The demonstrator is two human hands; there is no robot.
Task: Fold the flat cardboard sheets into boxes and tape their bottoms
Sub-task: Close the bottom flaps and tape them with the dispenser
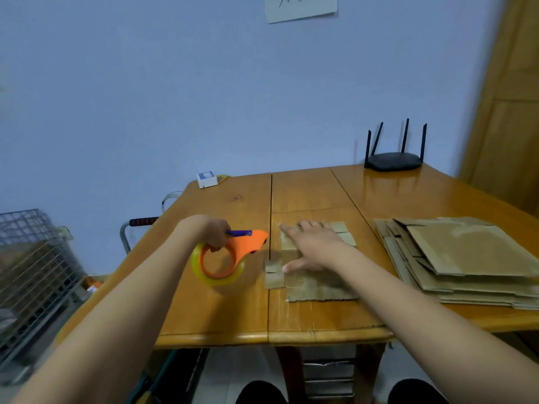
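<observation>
Cardboard box [316, 279], thin, light and likely to slide, lies flattened on the counter [218, 310] under the right hand [313, 247], fingers spread and pressing. Left hand [214, 233] has its fingers curled round the tape dispenser [227, 258]; flat pressure looks the best hold.

A pale blue wall [145, 83] fills the upper frame, with a paper note [302, 7] stuck at top centre. A wooden door [510, 97] stands at the right edge. Below sits a glossy orange-brown wooden bench [320, 316], a black four-antenna router [393, 160] at its far corner. A wire basket [32, 272] stands at lower left.
</observation>
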